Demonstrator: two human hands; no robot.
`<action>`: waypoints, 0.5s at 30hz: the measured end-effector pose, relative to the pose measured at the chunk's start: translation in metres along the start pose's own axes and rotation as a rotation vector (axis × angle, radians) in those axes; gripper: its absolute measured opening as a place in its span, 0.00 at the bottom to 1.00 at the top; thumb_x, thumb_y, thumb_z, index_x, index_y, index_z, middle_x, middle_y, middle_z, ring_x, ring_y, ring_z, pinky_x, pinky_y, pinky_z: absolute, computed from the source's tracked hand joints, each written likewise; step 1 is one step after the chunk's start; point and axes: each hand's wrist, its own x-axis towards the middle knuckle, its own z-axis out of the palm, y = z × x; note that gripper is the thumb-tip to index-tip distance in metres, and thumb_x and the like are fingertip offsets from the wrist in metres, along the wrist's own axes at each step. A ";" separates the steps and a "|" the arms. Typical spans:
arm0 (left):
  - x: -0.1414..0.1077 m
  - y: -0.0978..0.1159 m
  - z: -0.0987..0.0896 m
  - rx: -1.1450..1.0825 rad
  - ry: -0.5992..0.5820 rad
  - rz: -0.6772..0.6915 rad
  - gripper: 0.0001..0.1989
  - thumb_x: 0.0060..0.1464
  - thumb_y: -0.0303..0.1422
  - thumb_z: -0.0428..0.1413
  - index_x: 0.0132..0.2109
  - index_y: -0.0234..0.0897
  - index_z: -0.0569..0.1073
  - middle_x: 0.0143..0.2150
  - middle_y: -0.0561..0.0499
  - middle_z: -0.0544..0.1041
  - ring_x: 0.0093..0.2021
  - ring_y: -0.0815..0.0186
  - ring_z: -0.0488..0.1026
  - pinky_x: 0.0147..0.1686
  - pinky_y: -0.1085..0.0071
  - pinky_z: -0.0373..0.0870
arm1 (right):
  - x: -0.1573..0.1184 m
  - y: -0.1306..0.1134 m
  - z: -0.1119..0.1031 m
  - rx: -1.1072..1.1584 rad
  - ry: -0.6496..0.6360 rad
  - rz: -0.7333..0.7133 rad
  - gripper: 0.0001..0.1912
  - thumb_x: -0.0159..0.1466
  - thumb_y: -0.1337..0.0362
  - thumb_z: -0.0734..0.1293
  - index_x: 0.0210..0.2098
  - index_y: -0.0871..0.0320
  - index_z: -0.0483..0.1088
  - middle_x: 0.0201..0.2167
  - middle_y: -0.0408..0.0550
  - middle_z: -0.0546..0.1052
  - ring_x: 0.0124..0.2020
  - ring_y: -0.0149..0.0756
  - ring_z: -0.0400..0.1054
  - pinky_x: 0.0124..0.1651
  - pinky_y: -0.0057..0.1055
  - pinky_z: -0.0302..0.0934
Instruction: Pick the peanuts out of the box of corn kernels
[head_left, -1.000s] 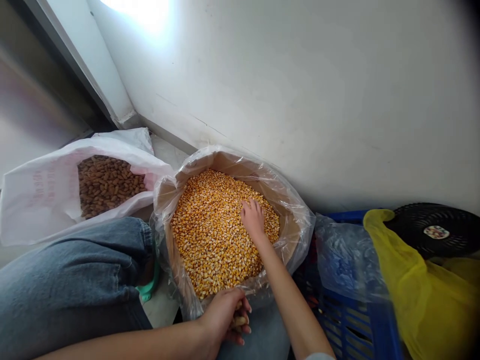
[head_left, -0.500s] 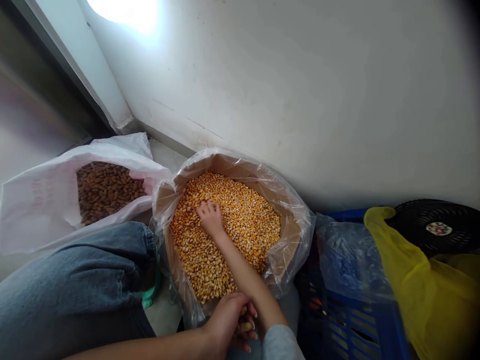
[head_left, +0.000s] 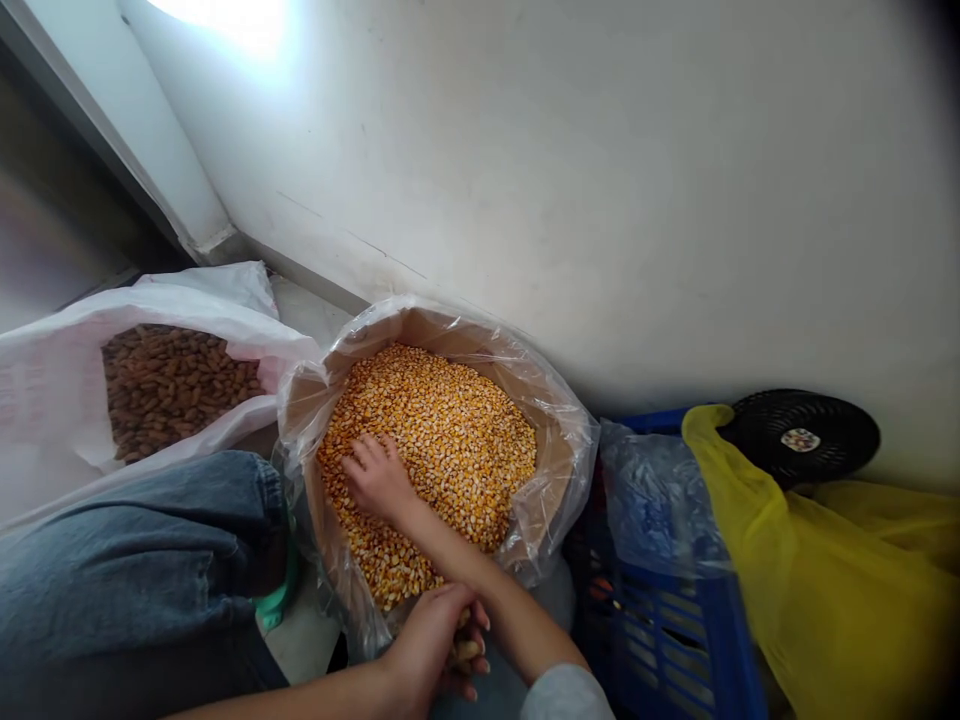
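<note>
A sack of dried corn kernels (head_left: 442,425) stands in front of me, its mouth lined with clear plastic (head_left: 574,450). My right hand (head_left: 379,478) lies palm down on the kernels at the left side, fingers spread and their tips touching the corn. Beneath my right forearm, at the near rim of the sack, my left hand (head_left: 435,635) is curled round some peanuts in their shells (head_left: 463,652). How many it holds is hidden by the fingers.
To the left lies a white sack (head_left: 56,400) holding unshelled peanuts (head_left: 176,390). On the right are a blue plastic crate (head_left: 667,635), clear plastic (head_left: 660,500), yellow mesh (head_left: 825,570) and a round black slotted object (head_left: 832,425). A white wall (head_left: 600,200) rises behind.
My right hand has drawn back toward me across the corn, nearer the sack's left rim. My left hand keeps hold of the peanuts. The whole view has shifted slightly.
</note>
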 end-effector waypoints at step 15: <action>0.002 -0.002 0.001 -0.027 0.013 0.052 0.12 0.44 0.39 0.47 0.23 0.34 0.63 0.16 0.55 0.62 0.15 0.73 0.62 0.12 0.78 0.55 | 0.051 0.067 0.017 -0.116 0.040 0.261 0.19 0.62 0.72 0.48 0.49 0.56 0.61 0.54 0.47 0.60 0.56 0.40 0.48 0.54 0.44 0.43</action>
